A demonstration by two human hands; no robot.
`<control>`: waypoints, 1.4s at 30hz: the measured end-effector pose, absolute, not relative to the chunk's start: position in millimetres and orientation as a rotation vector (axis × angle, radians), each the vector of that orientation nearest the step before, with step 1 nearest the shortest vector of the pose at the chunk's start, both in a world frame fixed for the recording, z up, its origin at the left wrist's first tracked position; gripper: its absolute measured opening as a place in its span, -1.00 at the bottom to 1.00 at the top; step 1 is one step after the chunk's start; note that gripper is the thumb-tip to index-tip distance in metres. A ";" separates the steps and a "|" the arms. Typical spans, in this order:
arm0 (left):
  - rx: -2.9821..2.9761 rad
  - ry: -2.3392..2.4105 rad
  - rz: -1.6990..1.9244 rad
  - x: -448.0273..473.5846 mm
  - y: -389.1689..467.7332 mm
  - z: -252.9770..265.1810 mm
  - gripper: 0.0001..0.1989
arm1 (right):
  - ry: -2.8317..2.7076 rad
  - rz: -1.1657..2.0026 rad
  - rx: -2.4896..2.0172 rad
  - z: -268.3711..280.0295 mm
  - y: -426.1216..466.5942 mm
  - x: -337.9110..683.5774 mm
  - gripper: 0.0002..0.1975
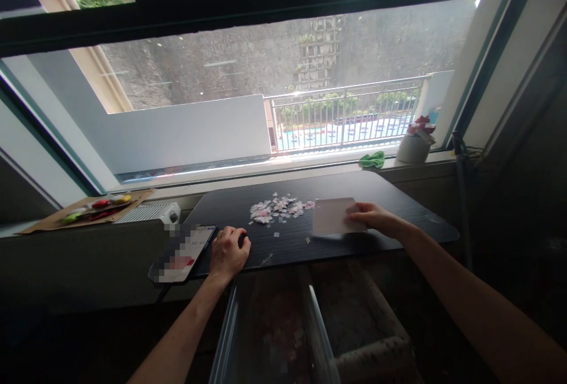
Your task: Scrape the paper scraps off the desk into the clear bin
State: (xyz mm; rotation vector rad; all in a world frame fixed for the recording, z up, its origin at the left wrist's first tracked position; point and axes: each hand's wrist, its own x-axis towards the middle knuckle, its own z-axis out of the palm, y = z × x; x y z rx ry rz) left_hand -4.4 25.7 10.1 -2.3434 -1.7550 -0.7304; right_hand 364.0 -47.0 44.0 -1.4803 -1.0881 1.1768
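A heap of small paper scraps (277, 208), pale with pinkish patches, lies on the black folding table (354, 186), with a few loose bits nearer the front. A smartphone (197, 249) sits at the table's left edge, just beside the left hand (229, 249) and limiting room on that side. Along the sill behind are a green cloth (372, 160), a white pot (414, 149) topped with reddish shapes and, at far left, a cardboard sheet (84, 212) bearing red, yellow and green items (too small to name) beside a white slatted box (149, 214). A pole (463, 207) leans past the right corner.

The right hand (370, 217) pinches a white card (334, 217) by its right side, thumb in front; the card stands tilted just right of the heap, hiding the tabletop behind it. The left hand rests curled at the front edge; a dark patch by its thumb leaves it unclear whether anything is gripped. Part of the phone screen is pixelated. Below, a clear plastic bin (319, 328) is cut off by the frame, its contents dim.

The front edge runs between the forearms above the bin; dark tabletop extends behind the heap and right of the card.
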 end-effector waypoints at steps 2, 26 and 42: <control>-2.340 -1.751 -0.736 -4.7 25.7 10.3 -0.72 | -1.064 1.149 -1.457 43.7 -39.1 354.4 -0.77; -2.334 -1.755 -0.768 -4.1 26.0 9.4 -0.73 | -1.303 1.368 -1.417 52.6 -56.3 363.6 -0.63; -2.366 -1.809 -0.792 -0.1 22.7 9.6 -0.76 | -1.097 0.548 -1.514 14.0 -6.1 273.5 -0.74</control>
